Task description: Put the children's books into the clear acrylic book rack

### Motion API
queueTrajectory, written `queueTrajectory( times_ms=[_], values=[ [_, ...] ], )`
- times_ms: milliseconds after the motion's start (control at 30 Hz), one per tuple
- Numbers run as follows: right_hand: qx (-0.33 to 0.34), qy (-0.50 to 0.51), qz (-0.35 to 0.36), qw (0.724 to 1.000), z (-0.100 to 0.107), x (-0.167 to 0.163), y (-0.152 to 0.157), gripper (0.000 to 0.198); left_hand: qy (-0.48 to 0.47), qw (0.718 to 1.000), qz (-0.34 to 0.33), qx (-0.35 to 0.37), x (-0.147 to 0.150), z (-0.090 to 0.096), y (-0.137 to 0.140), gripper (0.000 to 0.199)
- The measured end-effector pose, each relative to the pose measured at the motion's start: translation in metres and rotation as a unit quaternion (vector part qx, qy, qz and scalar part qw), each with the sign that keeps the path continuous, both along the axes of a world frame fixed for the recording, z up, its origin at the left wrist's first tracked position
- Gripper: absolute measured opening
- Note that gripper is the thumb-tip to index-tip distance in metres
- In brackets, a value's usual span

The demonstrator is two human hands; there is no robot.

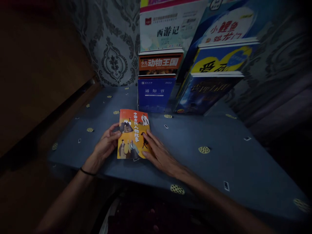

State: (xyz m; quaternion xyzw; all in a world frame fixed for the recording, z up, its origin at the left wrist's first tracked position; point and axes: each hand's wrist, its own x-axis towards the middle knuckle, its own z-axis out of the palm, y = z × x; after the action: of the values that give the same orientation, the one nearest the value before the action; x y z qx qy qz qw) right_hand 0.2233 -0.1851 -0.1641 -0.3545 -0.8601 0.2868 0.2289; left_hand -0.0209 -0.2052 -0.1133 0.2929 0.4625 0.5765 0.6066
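A small orange and yellow paperback book (129, 135) with white Chinese lettering and painted figures on its cover is between my hands, near the table's front edge. My left hand (107, 141) is closed on its left edge, thumb over the cover and fingers partly hidden. From the right, my right hand (161, 154) reaches over the book's right edge. Its thumb and a finger lie stretched and apart on the cover; the other fingers are hard to make out. Just behind stands a blue booklet (156, 94), apart from both hands.
Several books stand in tiers behind, among them an orange animal book (161, 64), a pale large book (168, 29), a blue and yellow book (224, 58) and a dark blue book (207, 92). A blue patterned cloth covers the table (185, 133). Patterned wallpaper (114, 58) rises behind.
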Motion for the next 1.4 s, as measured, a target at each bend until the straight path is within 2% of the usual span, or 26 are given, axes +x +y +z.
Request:
queueTrajectory(
  times_ms=[100,167,233,267,300,367,467,533,600,667,733,833,867,900,933,1000,1067,1167,1400],
  values=[
    [-0.014,0.092,0.003,0.996,0.017,-0.012,0.02,0.066,0.075,0.995,-0.001,0.062,-0.002,0.039,0.005,0.061],
    [-0.065,0.179,-0.015,0.982,0.033,-0.021,0.04,0.067,0.141,0.984,-0.004,0.113,0.0,0.068,0.002,0.062],
    [-0.159,0.253,-0.017,0.954,0.05,-0.027,0.058,0.074,0.256,0.952,-0.026,0.165,0.006,0.088,-0.007,0.058],
    [-0.207,0.28,-0.01,0.937,0.056,-0.028,0.066,0.078,0.332,0.923,-0.047,0.191,0.01,0.093,-0.014,0.056],
    [-0.249,0.302,-0.006,0.92,0.061,-0.027,0.072,0.082,0.41,0.883,-0.072,0.216,0.013,0.094,-0.021,0.054],
    [-0.32,0.326,-0.003,0.889,0.064,-0.021,0.077,0.087,0.553,0.78,-0.133,0.26,0.019,0.085,-0.034,0.057],
    [-0.397,0.314,-0.015,0.862,0.051,-0.007,0.076,0.084,0.691,0.609,-0.234,0.312,0.026,0.053,-0.052,0.074],
    [-0.418,0.288,-0.029,0.861,0.037,0.002,0.074,0.076,0.747,0.507,-0.271,0.335,0.03,0.03,-0.061,0.083],
    [-0.411,0.27,-0.039,0.87,0.026,0.008,0.074,0.066,0.788,0.431,-0.268,0.348,0.035,0.012,-0.069,0.087],
    [-0.38,0.262,-0.034,0.887,0.02,0.012,0.077,0.06,0.815,0.383,-0.254,0.353,0.039,0.001,-0.076,0.086],
    [-0.303,0.237,-0.035,0.922,0.021,0.011,0.077,0.056,0.827,0.361,-0.244,0.354,0.043,-0.003,-0.079,0.081],
    [-0.11,0.158,-0.036,0.981,0.036,0.002,0.061,0.046,0.83,0.358,-0.23,0.361,0.044,-0.004,-0.08,0.072],
    [-0.053,0.135,-0.018,0.989,0.044,-0.003,0.052,0.043,0.829,0.361,-0.225,0.363,0.044,-0.005,-0.08,0.07],
    [-0.03,0.114,0.035,0.992,0.051,-0.009,0.041,0.042,0.827,0.367,-0.221,0.363,0.044,-0.007,-0.079,0.069],
    [-0.038,0.093,0.106,0.989,0.057,-0.015,0.029,0.041,0.823,0.375,-0.222,0.364,0.044,-0.009,-0.079,0.068],
    [-0.075,0.046,0.27,0.959,0.067,-0.028,0.01,0.043,0.81,0.395,-0.226,0.37,0.044,-0.014,-0.078,0.067],
    [-0.085,0.014,0.327,0.941,0.069,-0.04,0.002,0.044,0.797,0.409,-0.234,0.377,0.044,-0.019,-0.078,0.064],
    [-0.081,-0.015,0.317,0.945,0.061,-0.053,0.011,0.047,0.801,0.407,-0.235,0.372,0.044,-0.018,-0.079,0.062],
    [-0.042,-0.052,0.222,0.973,0.039,-0.061,0.05,0.051,0.837,0.357,-0.23,0.345,0.045,-0.008,-0.079,0.063]
  ],
)
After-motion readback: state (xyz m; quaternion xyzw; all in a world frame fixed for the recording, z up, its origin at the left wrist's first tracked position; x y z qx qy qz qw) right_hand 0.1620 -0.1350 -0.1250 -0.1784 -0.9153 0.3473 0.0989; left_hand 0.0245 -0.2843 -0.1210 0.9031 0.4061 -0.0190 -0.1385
